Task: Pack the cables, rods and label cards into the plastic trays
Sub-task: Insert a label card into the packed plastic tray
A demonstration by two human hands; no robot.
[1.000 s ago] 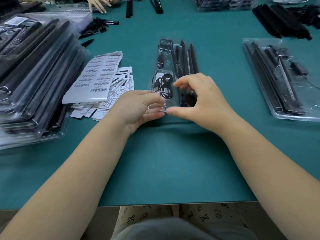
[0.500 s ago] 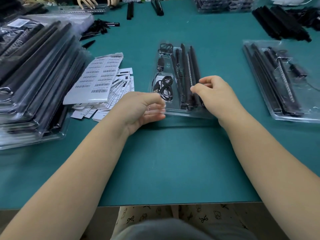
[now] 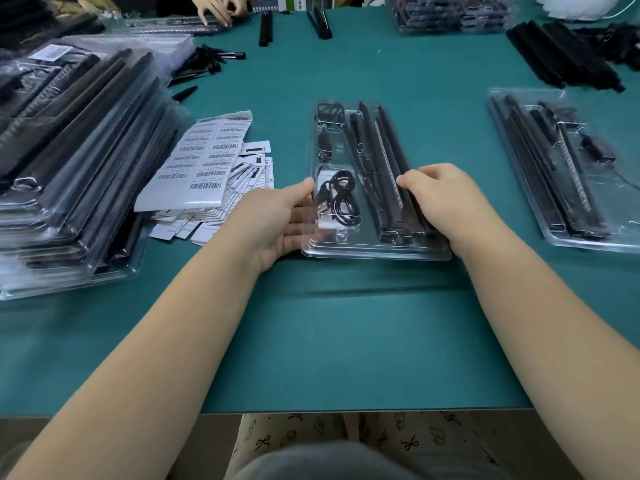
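Note:
A clear plastic tray lies in the middle of the green table. It holds several long black rods on its right side and a coiled black cable in a pocket at the near left. My left hand pinches the tray's left edge, thumb on top and fingers showing through the plastic underneath. My right hand grips the tray's right side with curled fingers lying over the rods. A pile of white barcode label cards sits just left of the tray.
A tall stack of filled trays fills the left side. Another filled tray lies at the right. Loose black rods lie at the far right, more rods at the back. Another person's hands work at the far edge.
My right hand moved from the tray's near end to its right side, over the rods. My left hand uncurled and slid its fingers under the tray's left edge.

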